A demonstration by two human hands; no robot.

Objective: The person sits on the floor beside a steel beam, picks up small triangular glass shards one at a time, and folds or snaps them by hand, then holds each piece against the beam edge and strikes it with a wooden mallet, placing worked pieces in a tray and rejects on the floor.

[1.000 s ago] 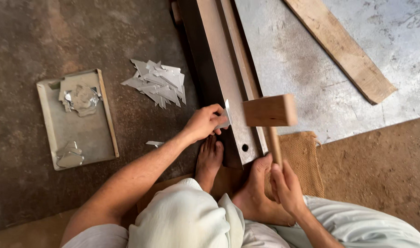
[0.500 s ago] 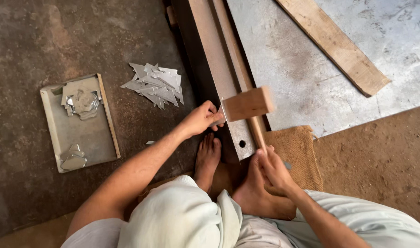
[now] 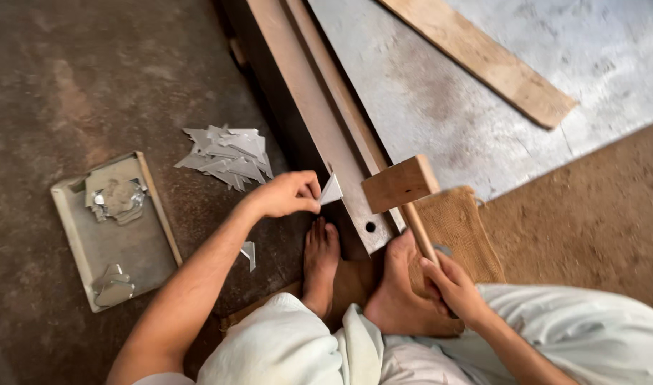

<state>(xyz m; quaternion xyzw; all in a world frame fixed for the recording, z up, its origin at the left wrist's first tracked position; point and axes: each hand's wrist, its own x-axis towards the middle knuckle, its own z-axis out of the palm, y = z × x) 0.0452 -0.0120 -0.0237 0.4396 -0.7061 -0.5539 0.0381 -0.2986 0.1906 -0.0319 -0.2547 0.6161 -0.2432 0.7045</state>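
My left hand [image 3: 287, 194] pinches a small triangular piece of sheet metal [image 3: 331, 191] and holds it against the edge of a long rusty steel beam [image 3: 319, 135]. My right hand [image 3: 451, 285] grips the handle of a wooden mallet [image 3: 400, 185]. The mallet's block head hovers just right of the metal piece, above the beam's near end, close to a round hole [image 3: 370, 227] in the beam. My two bare feet [image 3: 355, 278] rest on the floor at the beam's end.
A pile of cut metal triangles [image 3: 228, 155] lies on the dark floor left of the beam. A shallow metal tray [image 3: 116, 235] with shaped metal pieces sits further left. A metal sheet [image 3: 483, 85] with a wooden plank [image 3: 483, 57] lies to the right, and a burlap mat [image 3: 458, 228] is under my right foot.
The mallet head swung down toward the metal piece half a second ago and is now lifted slightly off to the right. My left hand kept hold of the piece.
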